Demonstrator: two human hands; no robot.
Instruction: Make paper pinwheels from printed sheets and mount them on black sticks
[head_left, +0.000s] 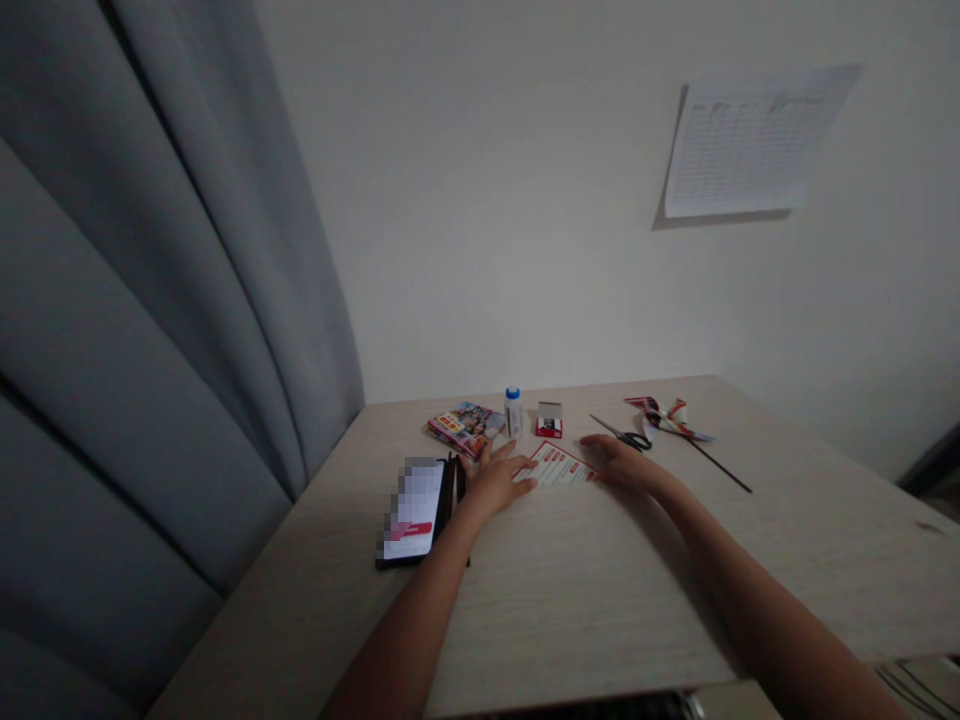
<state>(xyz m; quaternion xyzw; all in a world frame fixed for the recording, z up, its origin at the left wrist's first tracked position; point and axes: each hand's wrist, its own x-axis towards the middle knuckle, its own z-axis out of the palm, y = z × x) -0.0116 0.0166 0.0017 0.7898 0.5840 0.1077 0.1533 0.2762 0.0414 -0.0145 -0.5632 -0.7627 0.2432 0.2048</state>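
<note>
Toward the tabletop's [555,590] far edge, our left hand [493,481] and right hand [619,464], loosely spread, rest on printed paper's [560,466] hidden side corners.

Card [559,467]: white, red-bordered, dark print with red blocks. Bottle [513,418]: white, blue cap [512,393]. Box [549,428]: red and white. Booklet [466,427]: multicoloured. Scissors [621,434]: black handles [640,441]. Pinwheel [661,413]: red and white. Bench [562,600]: pale, wood-grained. Curtain [187,300]: grey-blue.

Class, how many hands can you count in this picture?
2: the left hand at the left edge of the printed sheet, and the right hand at its right edge.
</note>
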